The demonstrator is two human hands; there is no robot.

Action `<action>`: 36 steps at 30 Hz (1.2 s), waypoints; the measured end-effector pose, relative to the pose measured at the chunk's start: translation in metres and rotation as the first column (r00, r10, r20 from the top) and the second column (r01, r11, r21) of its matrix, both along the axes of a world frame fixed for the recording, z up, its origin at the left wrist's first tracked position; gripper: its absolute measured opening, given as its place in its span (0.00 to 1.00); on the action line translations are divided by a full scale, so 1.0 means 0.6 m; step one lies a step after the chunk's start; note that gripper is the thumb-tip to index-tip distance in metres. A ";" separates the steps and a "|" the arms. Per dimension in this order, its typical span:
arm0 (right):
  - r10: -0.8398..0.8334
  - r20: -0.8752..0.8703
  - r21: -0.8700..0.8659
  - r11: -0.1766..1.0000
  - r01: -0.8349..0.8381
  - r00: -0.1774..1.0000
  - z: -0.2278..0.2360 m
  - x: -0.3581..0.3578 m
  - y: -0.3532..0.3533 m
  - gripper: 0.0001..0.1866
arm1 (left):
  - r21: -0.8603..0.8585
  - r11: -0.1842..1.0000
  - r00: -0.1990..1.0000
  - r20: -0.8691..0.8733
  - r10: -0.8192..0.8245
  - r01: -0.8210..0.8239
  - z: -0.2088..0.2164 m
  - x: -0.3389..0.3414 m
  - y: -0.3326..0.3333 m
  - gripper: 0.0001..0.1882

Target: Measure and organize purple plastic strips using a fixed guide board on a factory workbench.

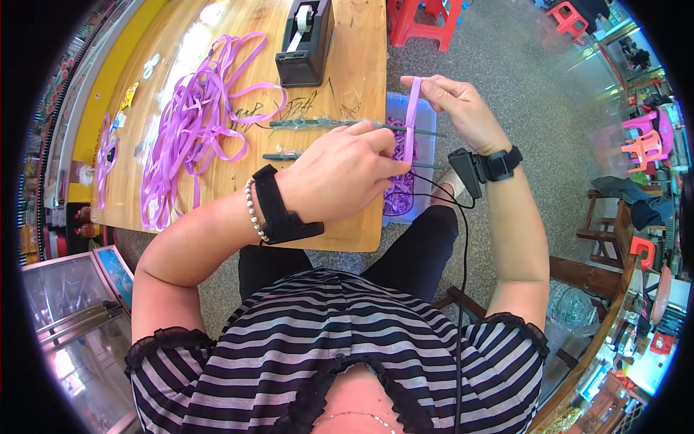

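A strip of purple ribbon (412, 112) runs across two thin green rods (318, 124) that stick out past the table's right edge. Clear tape appears to fasten the rods to the tabletop. My right hand (466, 112) pinches the ribbon's upper end between thumb and index finger, beyond the far rod. Fingers bent, my left hand (343, 173) lies over the nearer rod, with its fingertips at the ribbon's lower end; its thumb is hidden. Beneath the rods stands a blue plastic bin (431, 148) containing many small purple ribbon pieces (397, 202).
On the wooden table (354, 43) lie a heap of purple ribbon (189, 123) and a black tape dispenser (305, 50). A red stool (423, 25) stands beyond the table. A black cable (465, 267) hangs near my right forearm. Pink stools (645, 141) are farther right.
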State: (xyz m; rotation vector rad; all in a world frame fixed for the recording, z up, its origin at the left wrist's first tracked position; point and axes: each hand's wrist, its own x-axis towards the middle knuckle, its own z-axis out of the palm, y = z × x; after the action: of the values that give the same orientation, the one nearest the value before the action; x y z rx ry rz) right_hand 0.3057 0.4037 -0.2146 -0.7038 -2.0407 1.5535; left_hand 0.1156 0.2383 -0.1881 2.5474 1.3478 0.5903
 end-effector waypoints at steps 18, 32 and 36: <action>-0.130 -0.021 -0.477 0.873 0.104 0.991 -0.075 0.000 0.021 0.19 | -0.328 0.921 0.936 0.205 0.286 -0.209 0.003 -0.017 0.087 0.11; -0.140 -0.144 -0.881 0.469 -0.063 0.980 -0.195 -0.004 -0.020 0.20 | 0.060 0.997 0.998 -0.048 -0.039 0.042 0.000 -0.005 0.014 0.16; -0.218 -0.175 -0.912 0.402 -0.075 0.960 -0.171 -0.008 -0.036 0.21 | 0.060 0.997 0.999 -0.034 -0.040 0.042 -0.001 -0.006 0.015 0.16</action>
State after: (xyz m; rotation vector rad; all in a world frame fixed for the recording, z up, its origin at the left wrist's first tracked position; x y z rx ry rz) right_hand 0.3009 0.3818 -0.3172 -0.8426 -0.7435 2.5377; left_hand 0.1122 0.2472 -0.1886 2.6375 1.3036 0.5932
